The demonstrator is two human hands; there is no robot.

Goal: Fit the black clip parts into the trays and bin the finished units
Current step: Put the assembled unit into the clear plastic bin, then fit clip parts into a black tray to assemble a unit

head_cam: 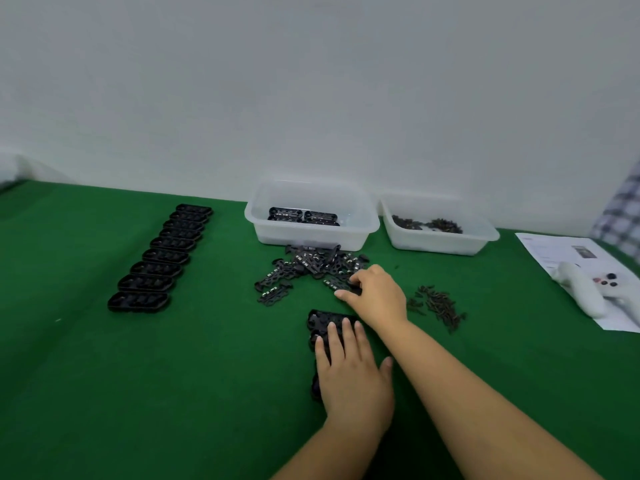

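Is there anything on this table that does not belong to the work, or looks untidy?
Yes. A white game controller lies on a printed sheet at the right edge; it seems unrelated to the clips. Also, the clip parts lie in a loose pile on the cloth before the bin, not in any container.

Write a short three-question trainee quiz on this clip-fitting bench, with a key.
1. True or false: the left hand lies flat on the short row of black plastic trays near the person.
2. Which clear plastic bin holds finished black units: the left bin or the right bin?
3. Fill in: the right hand pinches a part at the edge of the ____ of loose black clip parts.

Key: 1 true; 2 the left bin; 3 pile.
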